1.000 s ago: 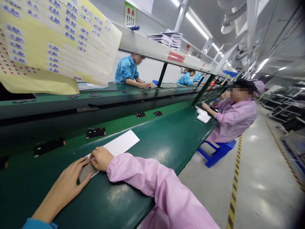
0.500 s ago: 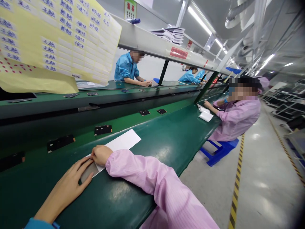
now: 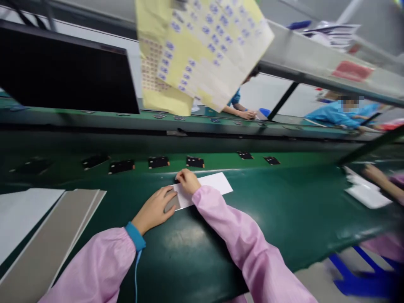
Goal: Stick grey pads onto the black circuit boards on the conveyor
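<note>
On the green table lies a strip (image 3: 217, 183), white for most of its length and grey at its left end. My left hand (image 3: 154, 210), with a blue band at the wrist, rests on the grey end, fingers spread apart. Close beside it, my right hand (image 3: 189, 182) is over the white part, thumb and fingers pinched together near the far edge. Whatever sits between those fingertips is too small to make out. At the left, grey-brown and white sheets (image 3: 59, 235) lie on the table in long strips.
Several flat black parts (image 3: 158, 162) lie along the green conveyor (image 3: 221, 160) beyond the table edge. A black monitor (image 3: 69, 67) and handwritten yellow papers (image 3: 202, 50) hang above. At right, a co-worker's arm (image 3: 378, 179) is beside white sheets (image 3: 368, 193); a blue stool (image 3: 362, 273) stands below.
My view has swung left, bringing the monitor and the stacked sheets into sight. Both hands stay at the strip's left end, left hand spread and right fingers pinched.
</note>
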A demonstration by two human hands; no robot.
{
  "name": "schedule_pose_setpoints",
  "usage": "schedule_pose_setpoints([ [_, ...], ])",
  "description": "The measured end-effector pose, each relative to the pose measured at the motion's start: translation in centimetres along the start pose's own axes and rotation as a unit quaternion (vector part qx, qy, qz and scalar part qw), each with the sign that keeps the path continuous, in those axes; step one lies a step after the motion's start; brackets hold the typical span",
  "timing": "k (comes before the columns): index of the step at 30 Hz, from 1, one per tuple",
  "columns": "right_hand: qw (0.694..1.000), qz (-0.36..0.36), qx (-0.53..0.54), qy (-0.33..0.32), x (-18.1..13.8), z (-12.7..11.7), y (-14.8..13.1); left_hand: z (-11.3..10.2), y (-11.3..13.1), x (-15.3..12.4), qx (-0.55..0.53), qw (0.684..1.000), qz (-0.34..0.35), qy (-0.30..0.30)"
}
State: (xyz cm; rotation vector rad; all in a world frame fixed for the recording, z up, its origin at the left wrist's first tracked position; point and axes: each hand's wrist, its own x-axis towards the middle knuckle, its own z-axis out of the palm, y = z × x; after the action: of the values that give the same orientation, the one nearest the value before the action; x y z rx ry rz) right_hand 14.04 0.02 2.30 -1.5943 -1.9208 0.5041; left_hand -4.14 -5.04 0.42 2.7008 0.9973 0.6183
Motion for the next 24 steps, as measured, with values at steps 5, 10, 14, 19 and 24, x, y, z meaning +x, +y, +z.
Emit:
schedule_pose_setpoints([
  [5,0.998,0.037,-0.019,-0.052,7.6,1.2,-1.1,-0.4,0.2,-0.3,-0.023,1.0,-0.007,0.012],
  [10,0.995,0.02,-0.062,-0.077,13.3,3.3,-1.5,-0.6,0.1,-0.5,-0.047,0.998,-0.011,0.028],
  [14,0.991,0.024,-0.086,-0.102,14.5,3.7,-0.4,-0.5,0.0,-0.6,-0.053,0.998,-0.016,0.03],
  [19,0.988,0.019,-0.098,-0.12,14.5,3.2,0.9,-0.4,-0.1,-0.5,-0.052,0.998,-0.021,0.026],
  [24,0.99,0.024,-0.115,-0.082,13.6,3.1,1.2,-0.4,-0.1,-0.5,-0.047,0.998,-0.025,0.017],
])
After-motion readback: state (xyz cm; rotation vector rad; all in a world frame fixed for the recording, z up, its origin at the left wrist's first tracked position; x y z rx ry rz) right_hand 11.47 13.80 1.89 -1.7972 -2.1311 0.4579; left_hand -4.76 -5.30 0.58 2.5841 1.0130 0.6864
